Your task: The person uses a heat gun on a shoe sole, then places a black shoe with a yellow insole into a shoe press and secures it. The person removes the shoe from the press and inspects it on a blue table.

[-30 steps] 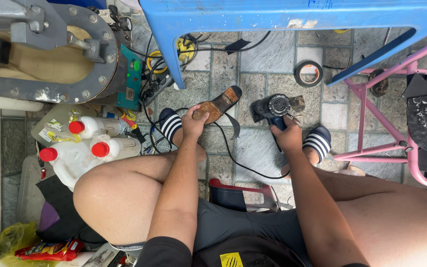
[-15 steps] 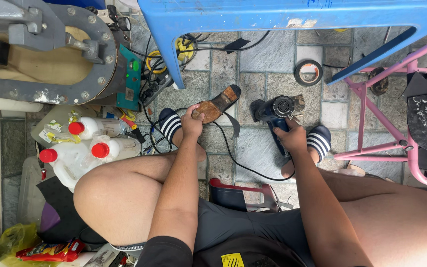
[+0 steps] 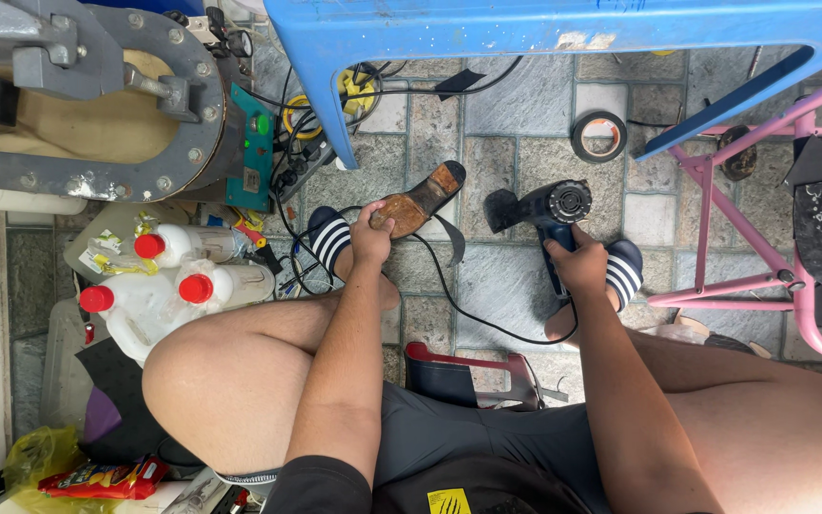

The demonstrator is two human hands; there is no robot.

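Since a second ago the right hand (image 3: pixel 582 268) has moved: then it sat over the heat gun's body with something pale at the nozzle, and now it is drawn back, fingers wrapped tight around the handle of the black heat gun (image 3: pixel 546 211), whose round rear end faces up right of centre. The left hand (image 3: pixel 371 238) has hardly shifted; it stays clamped on the heel end of the brown shoe sole (image 3: pixel 420 202), which points up and to the right at the centre of the frame, close above the stone floor (image 3: pixel 516 105). Sole and heat gun are near each other but apart.

By count: one sole, one heat gun with one black cord (image 3: pixel 473 309) looping below it, two striped sandals (image 3: pixel 330 238) on the person's feet, one roll of tape (image 3: pixel 599 136) on the floor at upper right, three red-capped white bottles (image 3: pixel 197 286) at the left, one blue stool (image 3: pixel 525 38) along the top, one pink metal frame (image 3: pixel 753 238) at the right, and one grey metal machine (image 3: pixel 88 95) in the upper left.
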